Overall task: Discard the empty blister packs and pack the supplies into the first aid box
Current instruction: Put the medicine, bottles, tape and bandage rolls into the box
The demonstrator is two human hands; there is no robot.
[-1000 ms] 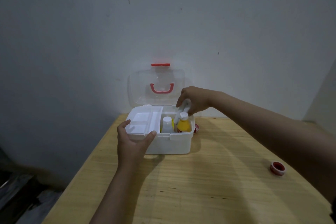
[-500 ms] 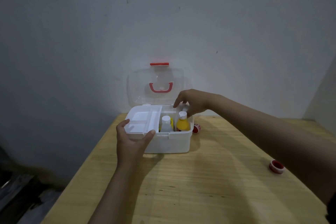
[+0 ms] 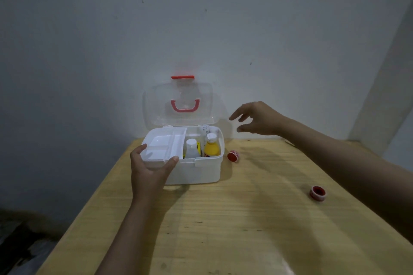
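The right hand (image 3: 259, 118) hovers right of centre, fingers loosely spread and holding nothing — the nearer tape roll (image 3: 233, 156) lies below and slightly left of it on the table (image 3: 223, 219), just beside the first aid box (image 3: 196, 169). A second roll (image 3: 317, 193) sits lower right. The left hand (image 3: 149, 169) grips the tray (image 3: 163, 147).
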